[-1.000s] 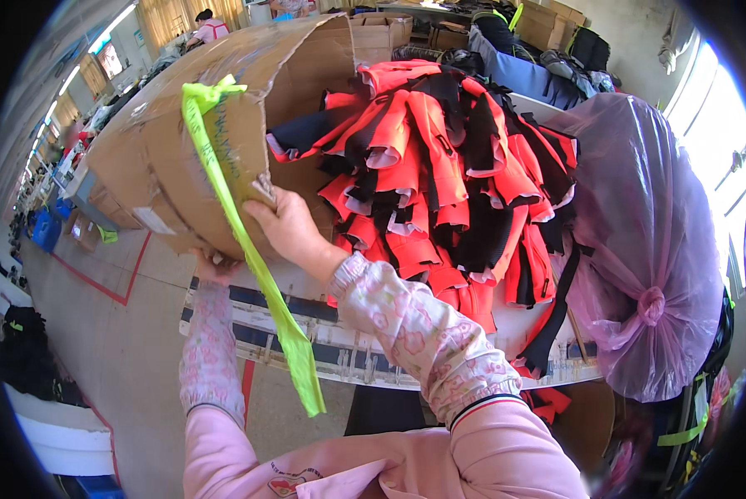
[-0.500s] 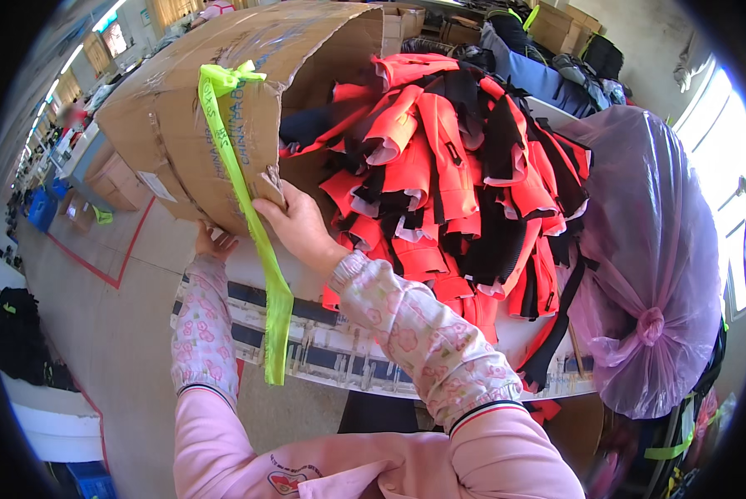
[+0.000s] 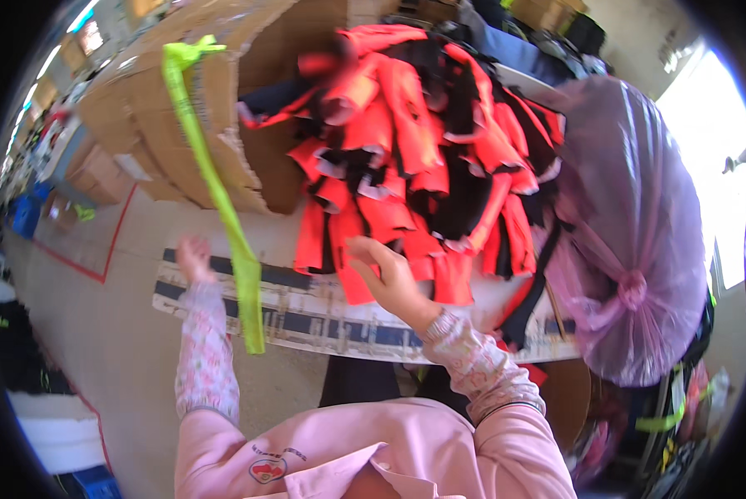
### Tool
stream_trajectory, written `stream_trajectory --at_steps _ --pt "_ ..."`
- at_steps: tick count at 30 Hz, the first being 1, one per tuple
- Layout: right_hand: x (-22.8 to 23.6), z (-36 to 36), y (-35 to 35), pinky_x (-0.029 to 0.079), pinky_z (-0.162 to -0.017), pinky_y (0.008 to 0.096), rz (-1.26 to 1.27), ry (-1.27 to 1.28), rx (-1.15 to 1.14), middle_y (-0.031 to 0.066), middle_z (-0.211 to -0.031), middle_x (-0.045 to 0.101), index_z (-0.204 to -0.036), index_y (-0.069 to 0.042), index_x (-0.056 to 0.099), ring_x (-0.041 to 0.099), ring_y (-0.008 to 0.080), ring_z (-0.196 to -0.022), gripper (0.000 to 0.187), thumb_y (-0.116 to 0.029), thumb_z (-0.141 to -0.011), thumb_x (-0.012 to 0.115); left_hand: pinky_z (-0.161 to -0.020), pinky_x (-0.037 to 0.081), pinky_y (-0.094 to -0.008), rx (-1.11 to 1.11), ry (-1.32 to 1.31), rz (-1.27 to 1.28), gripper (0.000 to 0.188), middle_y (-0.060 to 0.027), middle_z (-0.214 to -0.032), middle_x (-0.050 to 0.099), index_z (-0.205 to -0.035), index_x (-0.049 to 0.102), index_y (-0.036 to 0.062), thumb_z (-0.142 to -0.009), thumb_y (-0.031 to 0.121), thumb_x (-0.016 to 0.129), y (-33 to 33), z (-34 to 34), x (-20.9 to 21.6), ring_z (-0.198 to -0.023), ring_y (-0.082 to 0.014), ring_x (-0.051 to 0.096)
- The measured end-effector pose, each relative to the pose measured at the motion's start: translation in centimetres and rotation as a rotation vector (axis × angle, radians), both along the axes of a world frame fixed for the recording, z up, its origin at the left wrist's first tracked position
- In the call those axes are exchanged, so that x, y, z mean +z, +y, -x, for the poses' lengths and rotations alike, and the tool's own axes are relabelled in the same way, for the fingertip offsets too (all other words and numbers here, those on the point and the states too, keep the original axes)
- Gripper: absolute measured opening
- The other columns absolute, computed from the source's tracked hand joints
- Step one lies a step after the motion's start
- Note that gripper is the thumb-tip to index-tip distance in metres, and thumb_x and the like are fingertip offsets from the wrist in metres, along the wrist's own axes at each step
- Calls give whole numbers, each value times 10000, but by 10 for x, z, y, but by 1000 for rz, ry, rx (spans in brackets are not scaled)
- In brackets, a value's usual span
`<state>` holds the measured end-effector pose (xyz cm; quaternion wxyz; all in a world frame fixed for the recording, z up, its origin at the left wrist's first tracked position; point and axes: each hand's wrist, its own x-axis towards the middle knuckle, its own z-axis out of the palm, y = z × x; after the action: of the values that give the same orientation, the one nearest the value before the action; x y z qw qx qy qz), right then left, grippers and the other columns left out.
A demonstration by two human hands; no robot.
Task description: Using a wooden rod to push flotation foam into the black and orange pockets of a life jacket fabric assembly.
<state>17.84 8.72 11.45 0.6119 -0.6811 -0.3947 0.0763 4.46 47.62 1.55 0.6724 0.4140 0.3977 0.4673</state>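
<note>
A large cardboard box [image 3: 152, 125] lies on its side on the table, its mouth facing right. From that mouth spills a heap of orange-red and black fabric pieces [image 3: 406, 141]. A neon-yellow strip [image 3: 215, 187] is tied at the box's edge and hangs down past the table's front. My left hand [image 3: 195, 259], somewhat blurred, is below the box near the table's left end, apart from it, with nothing visible in it. My right hand [image 3: 385, 279] is held in front of the heap's lower edge, thumb and fingers apart and empty; whether it touches the fabric is unclear.
A tied, translucent purple bag [image 3: 631, 208] stands against the heap's right side. The white table edge [image 3: 331, 328] carries dark, worn tape marks. More boxes [image 3: 547, 12] and bundles are piled behind. A blue crate [image 3: 27, 208] sits on the floor at far left.
Both hands have let go of the cardboard box. My right hand has moved right and down to the front of the heap, and my left has drawn back. The view has shifted.
</note>
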Motion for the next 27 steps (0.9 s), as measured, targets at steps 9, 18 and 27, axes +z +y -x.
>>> stream_trajectory --at_steps 9,18,27 --pt "-42 13 -287 429 -795 424 785 -436 -1061 193 -994 555 -1185 -46 485 529 360 -919 453 -196 -786 635 -870 404 -335 -669 221 -1135 190 -102 -985 574 -959 579 36 -778 92 603 -283 4 72 -948 -244 543" --pt "-97 24 -298 368 -933 433 735 -171 -909 234 -1208 466 -1326 -50 359 448 396 -1098 673 -198 -750 676 -1037 99 -625 -1027 524 -1886 833 -201 -1377 313 -1381 311 217 -676 413 708 -405 -141 27 -1326 -364 207" --pt "-98 21 -306 351 -946 437 758 -72 -865 219 -1235 449 -1343 -60 347 425 411 -1114 667 -127 -756 656 -1072 144 -543 -1000 736 -1869 709 -136 -1351 394 -1294 448 180 -649 288 720 -384 -208 -20 -1290 -277 319"
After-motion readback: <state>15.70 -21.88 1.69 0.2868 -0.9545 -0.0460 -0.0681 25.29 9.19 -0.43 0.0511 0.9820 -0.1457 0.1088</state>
